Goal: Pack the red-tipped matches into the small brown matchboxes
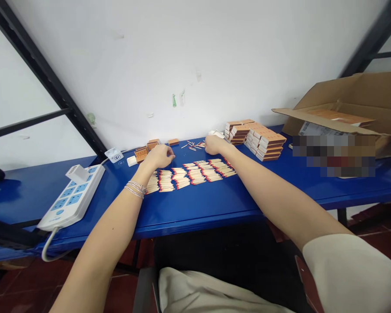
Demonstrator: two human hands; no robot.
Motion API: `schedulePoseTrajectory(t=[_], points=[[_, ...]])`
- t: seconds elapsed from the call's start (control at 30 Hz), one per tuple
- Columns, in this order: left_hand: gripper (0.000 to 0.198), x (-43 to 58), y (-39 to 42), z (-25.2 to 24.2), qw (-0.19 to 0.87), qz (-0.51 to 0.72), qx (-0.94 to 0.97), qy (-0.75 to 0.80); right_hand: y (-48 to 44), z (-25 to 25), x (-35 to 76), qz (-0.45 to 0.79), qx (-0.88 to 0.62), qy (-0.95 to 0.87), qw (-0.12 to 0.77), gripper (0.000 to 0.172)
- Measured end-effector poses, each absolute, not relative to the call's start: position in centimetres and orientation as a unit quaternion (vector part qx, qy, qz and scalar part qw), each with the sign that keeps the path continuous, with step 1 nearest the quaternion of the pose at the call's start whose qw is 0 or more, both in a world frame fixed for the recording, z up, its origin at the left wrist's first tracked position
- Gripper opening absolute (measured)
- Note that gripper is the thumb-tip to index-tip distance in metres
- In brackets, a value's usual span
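The left hand point(162, 156) is curled, the right hand point(213, 144) bunched; whether anything is gripped in either cannot be told. Matches point(197, 174) are laid in rows nearside of both hands; judged light, stiff, easily snapped, best pinched mid-stick.

A blue table point(198, 203) bears matches point(196, 174), matchboxes point(267, 138) and a power strip point(73, 198).

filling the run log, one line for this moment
left hand: near orange boxes, grip unclear | right hand: by loose matches, grip hidden | match piles: laid out on table | matchboxes: stacked at right
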State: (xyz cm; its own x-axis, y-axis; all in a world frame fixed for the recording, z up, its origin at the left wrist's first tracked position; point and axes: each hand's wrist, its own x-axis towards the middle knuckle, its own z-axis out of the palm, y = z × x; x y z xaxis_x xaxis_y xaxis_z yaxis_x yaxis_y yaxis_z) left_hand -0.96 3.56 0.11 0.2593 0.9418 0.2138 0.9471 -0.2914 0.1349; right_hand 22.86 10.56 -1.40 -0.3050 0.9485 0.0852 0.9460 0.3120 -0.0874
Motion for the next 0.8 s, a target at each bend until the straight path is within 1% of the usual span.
schedulePoseTrajectory(t=[0.1, 0.17, 0.27, 0.33, 0.37, 0.43, 0.5, 0.57, 0.67, 0.8], points=[[0.018, -0.5, 3.4, 0.3, 0.016, -0.160, -0.798, -0.580, 10.1, -1.1, 22.5, 0.018, -0.563, -0.821, 0.086, 0.026], [0.020, 0.0, 3.2, 0.3, 0.015, -0.192, -0.796, -0.574, 9.3, -0.9, 21.9, 0.032, -0.531, -0.839, 0.114, 0.023], [0.035, 0.6, 3.0, 0.1, 0.000, -0.233, -0.788, -0.570, 7.9, -0.7, 20.5, 0.056, -0.480, -0.861, 0.160, 0.021], [0.041, 0.8, 3.0, 0.0, -0.025, -0.250, -0.789, -0.561, 7.0, -0.7, 19.5, 0.069, -0.445, -0.874, 0.185, 0.020], [0.041, 0.8, 3.0, -0.1, -0.039, -0.255, -0.793, -0.552, 6.6, -0.7, 19.1, 0.073, -0.426, -0.880, 0.198, 0.020], [0.033, 0.8, 3.1, -0.2, -0.058, -0.262, -0.805, -0.529, 5.9, -0.7, 18.5, 0.077, -0.394, -0.888, 0.222, 0.020], [0.023, 0.6, 3.2, 0.0, -0.061, -0.263, -0.819, -0.506, 5.6, -0.8, 18.1, 0.079, -0.374, -0.891, 0.245, 0.022], [0.018, 0.3, 3.4, 0.1, -0.061, -0.259, -0.828, -0.494, 5.5, -0.9, 18.0, 0.082, -0.366, -0.888, 0.268, 0.024], [0.019, -0.2, 3.7, 0.3, -0.068, -0.237, -0.838, -0.487, 5.8, -1.3, 18.0, 0.084, -0.352, -0.888, 0.285, 0.023], [0.023, -1.0, 4.1, 0.2, -0.053, -0.186, -0.850, -0.491, 5.9, -1.5, 17.6, 0.058, -0.344, -0.896, 0.275, 0.025]])
